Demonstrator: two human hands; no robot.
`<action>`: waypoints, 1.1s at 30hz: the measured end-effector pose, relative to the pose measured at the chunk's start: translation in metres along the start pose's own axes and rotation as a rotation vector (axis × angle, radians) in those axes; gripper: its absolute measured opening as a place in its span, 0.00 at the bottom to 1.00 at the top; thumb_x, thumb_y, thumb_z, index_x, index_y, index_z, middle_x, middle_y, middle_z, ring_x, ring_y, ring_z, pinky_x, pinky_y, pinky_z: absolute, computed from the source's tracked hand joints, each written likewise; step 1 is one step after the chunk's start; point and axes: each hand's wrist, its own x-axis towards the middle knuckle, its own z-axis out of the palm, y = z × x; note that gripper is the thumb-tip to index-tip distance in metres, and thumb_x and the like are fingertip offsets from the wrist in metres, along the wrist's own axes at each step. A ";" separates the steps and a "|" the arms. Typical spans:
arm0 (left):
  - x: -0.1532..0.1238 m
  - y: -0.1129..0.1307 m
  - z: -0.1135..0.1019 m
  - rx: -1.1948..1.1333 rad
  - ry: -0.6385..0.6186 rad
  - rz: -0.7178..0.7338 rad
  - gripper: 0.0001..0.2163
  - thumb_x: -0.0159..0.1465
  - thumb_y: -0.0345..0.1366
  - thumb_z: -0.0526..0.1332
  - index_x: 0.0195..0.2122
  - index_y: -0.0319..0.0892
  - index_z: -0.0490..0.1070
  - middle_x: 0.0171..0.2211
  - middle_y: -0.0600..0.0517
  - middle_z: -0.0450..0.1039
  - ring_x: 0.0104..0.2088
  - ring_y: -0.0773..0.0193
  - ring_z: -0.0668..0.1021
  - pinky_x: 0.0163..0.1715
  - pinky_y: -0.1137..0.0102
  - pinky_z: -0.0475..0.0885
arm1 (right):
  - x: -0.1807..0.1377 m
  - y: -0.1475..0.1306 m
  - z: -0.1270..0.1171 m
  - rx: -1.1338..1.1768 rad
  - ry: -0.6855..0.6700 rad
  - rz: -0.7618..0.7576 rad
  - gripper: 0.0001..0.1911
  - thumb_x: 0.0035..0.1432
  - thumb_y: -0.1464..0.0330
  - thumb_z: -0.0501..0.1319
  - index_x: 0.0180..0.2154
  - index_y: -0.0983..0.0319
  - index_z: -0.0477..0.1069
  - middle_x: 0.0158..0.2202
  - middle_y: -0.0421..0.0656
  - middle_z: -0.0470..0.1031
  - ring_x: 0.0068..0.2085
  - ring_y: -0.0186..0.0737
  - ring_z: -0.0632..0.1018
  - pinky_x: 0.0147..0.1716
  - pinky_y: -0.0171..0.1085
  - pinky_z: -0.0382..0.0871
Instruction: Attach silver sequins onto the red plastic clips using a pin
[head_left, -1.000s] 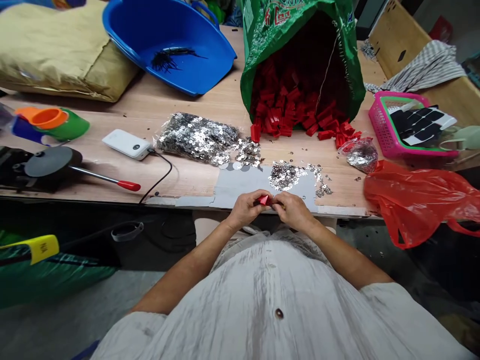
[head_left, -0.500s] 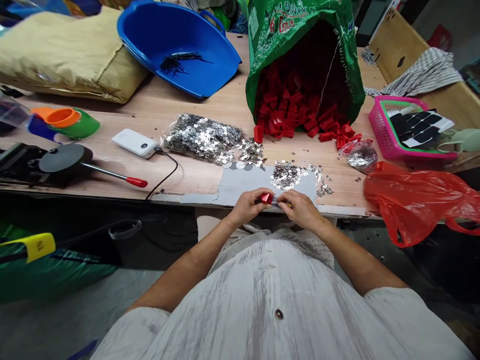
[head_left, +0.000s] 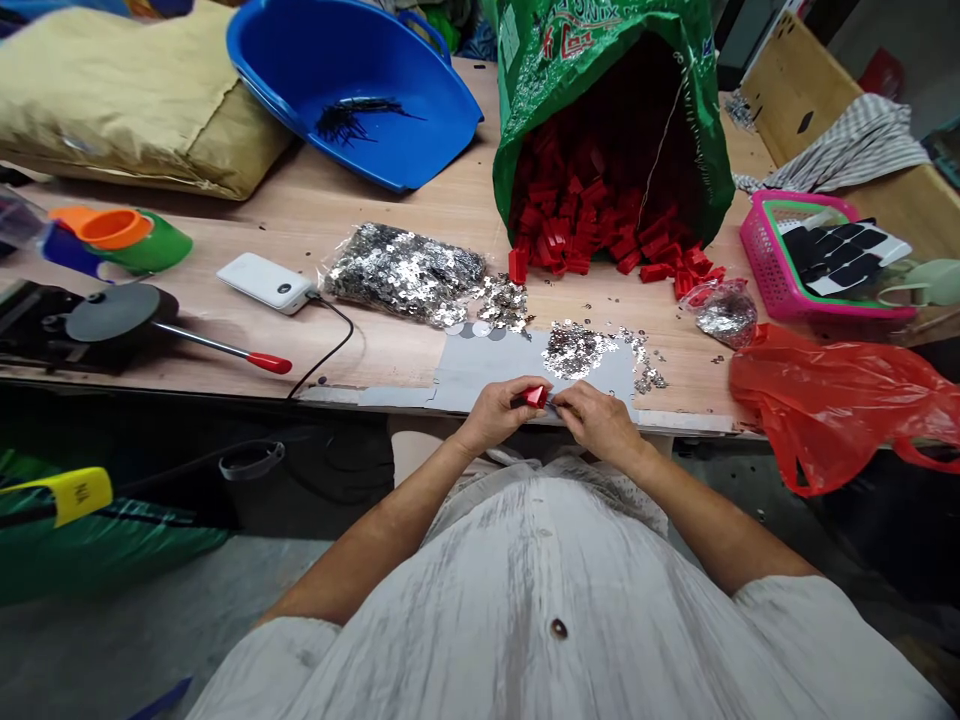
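Note:
My left hand (head_left: 501, 414) is closed around a small red plastic piece (head_left: 535, 397), pinched between thumb and fingers at the table's front edge. Close beside it, my right hand (head_left: 598, 420) is shut on a thin metal-tipped tool (head_left: 553, 405); its tip points at the red piece and most of it is hidden by the fingers. I cannot tell whether the tip touches the piece. Just beyond both hands, a pile of small shiny metal parts (head_left: 576, 350) lies on a grey sheet (head_left: 480, 372).
A green sack (head_left: 611, 75) spills red pieces (head_left: 577, 225) onto the table. Nearby are a bag of metal parts (head_left: 405, 272), a white power bank (head_left: 266, 283), a hand press lever (head_left: 217, 345), a blue scoop basin (head_left: 375, 60), a pink basket (head_left: 761, 250) and a red plastic bag (head_left: 840, 400).
My right hand has turned slightly, and its fingers now cover the yellow part of the tool seen before. The left hand keeps its hold on the red piece. The view has shifted a little.

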 end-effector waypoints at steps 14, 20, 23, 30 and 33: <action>0.003 0.003 -0.002 -0.002 -0.025 -0.004 0.11 0.55 0.35 0.67 0.40 0.42 0.74 0.34 0.54 0.77 0.35 0.64 0.76 0.39 0.71 0.70 | 0.006 -0.017 0.001 -0.129 -0.034 -0.010 0.12 0.67 0.69 0.52 0.46 0.57 0.72 0.42 0.44 0.74 0.39 0.39 0.75 0.31 0.34 0.62; -0.008 0.020 0.001 -0.460 0.124 -0.101 0.16 0.53 0.37 0.71 0.40 0.43 0.70 0.39 0.51 0.76 0.42 0.62 0.78 0.46 0.67 0.71 | -0.008 -0.009 -0.015 0.179 0.102 -0.090 0.11 0.66 0.69 0.53 0.48 0.57 0.69 0.44 0.45 0.73 0.43 0.39 0.75 0.40 0.35 0.67; -0.017 0.033 0.004 -0.880 0.209 -0.202 0.16 0.54 0.40 0.71 0.37 0.44 0.66 0.38 0.54 0.76 0.43 0.60 0.80 0.51 0.61 0.71 | -0.014 -0.013 -0.026 0.363 0.120 -0.100 0.13 0.67 0.68 0.51 0.52 0.58 0.65 0.40 0.43 0.74 0.39 0.38 0.76 0.40 0.36 0.68; -0.025 0.056 0.016 -1.330 0.245 -0.441 0.10 0.62 0.38 0.64 0.28 0.42 0.65 0.30 0.54 0.76 0.36 0.65 0.80 0.50 0.65 0.73 | -0.017 -0.034 -0.032 0.361 -0.002 -0.111 0.22 0.70 0.62 0.48 0.63 0.55 0.57 0.30 0.37 0.76 0.34 0.37 0.77 0.38 0.35 0.67; -0.024 0.065 0.019 -1.392 0.286 -0.493 0.08 0.67 0.35 0.59 0.31 0.40 0.70 0.30 0.53 0.75 0.33 0.69 0.79 0.48 0.68 0.74 | -0.017 -0.037 -0.033 0.346 0.020 -0.107 0.20 0.70 0.60 0.48 0.60 0.54 0.61 0.30 0.37 0.77 0.33 0.37 0.78 0.36 0.34 0.67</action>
